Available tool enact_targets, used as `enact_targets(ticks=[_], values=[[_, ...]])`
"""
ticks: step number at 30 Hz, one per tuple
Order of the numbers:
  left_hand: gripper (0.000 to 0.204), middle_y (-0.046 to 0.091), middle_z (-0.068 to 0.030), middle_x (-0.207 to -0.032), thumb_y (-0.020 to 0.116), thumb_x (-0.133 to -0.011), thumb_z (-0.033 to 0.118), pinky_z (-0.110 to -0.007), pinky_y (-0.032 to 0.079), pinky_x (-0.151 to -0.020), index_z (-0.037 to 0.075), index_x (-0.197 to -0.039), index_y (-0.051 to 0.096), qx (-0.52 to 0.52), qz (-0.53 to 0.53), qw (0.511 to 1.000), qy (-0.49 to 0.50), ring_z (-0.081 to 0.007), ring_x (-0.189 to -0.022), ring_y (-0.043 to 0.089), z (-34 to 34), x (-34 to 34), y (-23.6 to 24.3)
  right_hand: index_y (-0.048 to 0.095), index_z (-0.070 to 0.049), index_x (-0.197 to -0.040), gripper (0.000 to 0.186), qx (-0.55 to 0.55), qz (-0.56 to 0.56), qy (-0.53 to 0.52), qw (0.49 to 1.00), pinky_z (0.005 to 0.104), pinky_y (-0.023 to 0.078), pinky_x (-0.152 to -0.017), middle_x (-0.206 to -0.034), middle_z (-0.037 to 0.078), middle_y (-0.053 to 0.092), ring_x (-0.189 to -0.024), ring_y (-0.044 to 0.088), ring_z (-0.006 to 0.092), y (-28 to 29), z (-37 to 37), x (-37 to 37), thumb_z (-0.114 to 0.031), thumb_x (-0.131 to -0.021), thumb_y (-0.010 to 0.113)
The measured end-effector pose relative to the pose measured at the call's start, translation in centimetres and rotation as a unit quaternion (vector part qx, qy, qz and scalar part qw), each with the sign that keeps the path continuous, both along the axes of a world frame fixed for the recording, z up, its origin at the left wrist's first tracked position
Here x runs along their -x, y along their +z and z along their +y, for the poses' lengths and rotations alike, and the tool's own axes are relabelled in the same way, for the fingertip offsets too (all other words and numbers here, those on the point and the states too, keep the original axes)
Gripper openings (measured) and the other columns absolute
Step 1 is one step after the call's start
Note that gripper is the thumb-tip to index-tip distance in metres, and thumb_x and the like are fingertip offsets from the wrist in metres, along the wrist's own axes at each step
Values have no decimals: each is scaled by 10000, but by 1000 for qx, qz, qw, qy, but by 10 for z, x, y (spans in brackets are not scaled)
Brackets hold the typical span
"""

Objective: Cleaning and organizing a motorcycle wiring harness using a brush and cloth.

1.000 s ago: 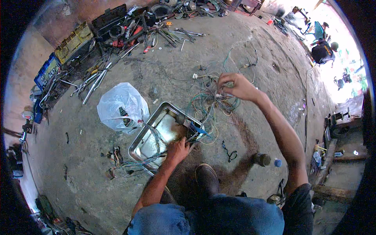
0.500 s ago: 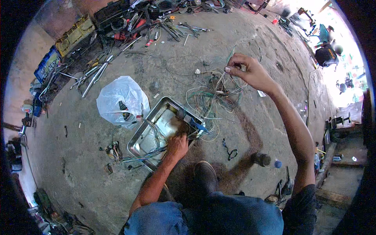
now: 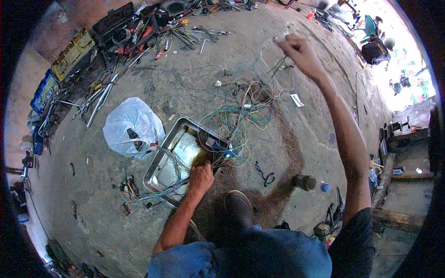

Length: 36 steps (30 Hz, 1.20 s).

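Observation:
A tangled wiring harness [image 3: 245, 109] of green, white and dark wires spreads over the floor and across a shallow metal tray [image 3: 187, 141]. My left hand [image 3: 201, 178] is closed on the bundle inside the tray, its fingertips partly hidden. Raised beyond the tangle, my right hand [image 3: 299, 52] pinches thin wire that trails down to the harness; the hand is slightly blurred. Dark brown stain or liquid covers part of the tray bottom. Connectors [image 3: 130, 186] at the harness's other end lie left of the tray.
A white plastic bag [image 3: 132, 125] with dark parts in it sits left of the tray. Pliers, spanners and rods [image 3: 185, 37] crowd the far left. Right of my shoe [image 3: 238, 206] are a short black cable [image 3: 265, 176], a dark cylinder [image 3: 304, 182] and a blue cap [image 3: 325, 186].
My right hand has moved farther away and up, drawing wire along. My left hand keeps its grip in the tray. The whole view has shifted slightly.

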<state>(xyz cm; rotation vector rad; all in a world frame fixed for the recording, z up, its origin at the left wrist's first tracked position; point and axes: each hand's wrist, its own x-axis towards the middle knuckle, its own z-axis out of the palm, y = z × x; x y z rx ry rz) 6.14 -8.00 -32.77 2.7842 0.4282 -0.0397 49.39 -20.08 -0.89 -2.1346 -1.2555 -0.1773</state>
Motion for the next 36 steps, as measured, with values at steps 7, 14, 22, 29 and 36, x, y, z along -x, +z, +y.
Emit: enact_targets(ticks=[7,14,22,29,36], values=[[309,704,-221,-838,518,-945,213,-533,484,-817,-1,-1143,619,22,8,1000,12,-395,-790,683,0,-4,6,495,-36,-597,590,-72,-9,-167,983,315,320,-538,-566,-13,426,-551,384,93,35,-17,-55,-472,-980,598],[308,702,-212,-848,535,-946,234,-531,483,-825,9,-1134,628,9,-10,1000,10,-397,-813,677,1,-3,5,667,-21,-922,385,-98,183,-49,977,280,438,-703,-786,-11,580,-758,534,102,19,-1,20,-388,-1004,589],[396,651,-244,-1076,593,-953,325,-543,458,-888,8,-1189,562,167,-111,978,52,-426,-989,619,3,2,34,649,-30,-1251,439,-44,183,-65,980,388,477,-1004,-1215,159,686,-1144,645,296,-73,-20,5,-383,-1004,566],[639,604,-248,-1170,623,-911,548,-545,445,-950,1,-1229,542,146,-83,985,25,-443,-1087,582,-2,3,43,685,66,-1008,739,132,250,-410,867,425,520,-609,-867,163,695,-703,675,291,-280,-65,-36,-654,-854,631],[712,619,-263,-1204,597,-919,566,-609,400,-1008,-26,-1304,505,136,-37,990,20,-462,-1090,591,-11,10,33,706,34,-803,484,-40,525,-356,772,396,455,-578,-713,112,648,-613,585,226,-323,-31,-31,-447,-776,759]])
